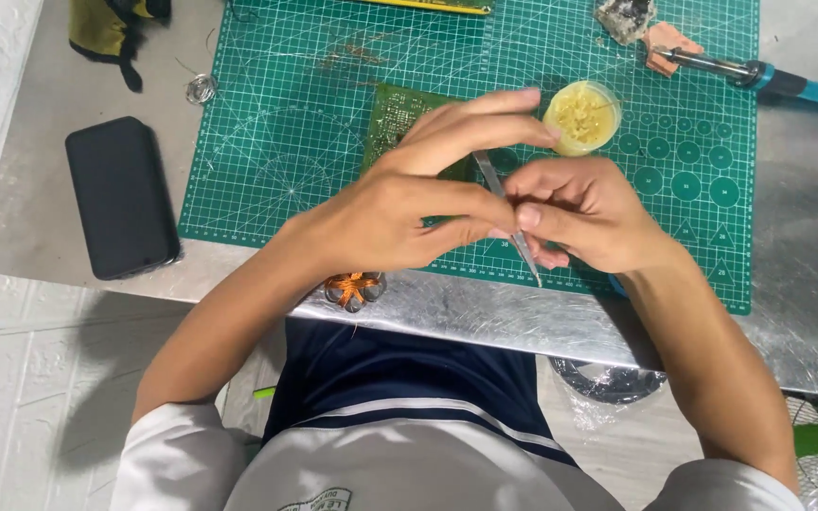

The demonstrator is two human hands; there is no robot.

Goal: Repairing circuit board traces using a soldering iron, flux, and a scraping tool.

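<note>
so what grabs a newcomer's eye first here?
Both hands meet mid-frame over the green cutting mat: the left hand and right hand pinch metal tweezers between them, above a green circuit board. Behind the fingers sits a small round tub of yellow paste, with a blue-handled soldering iron at top right. A black phone lies at left.

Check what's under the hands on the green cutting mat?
A green circuit board lies on the cutting mat, partly covered by the left hand. Its lower part is hidden. The right hand pinches metal tweezers.
</note>
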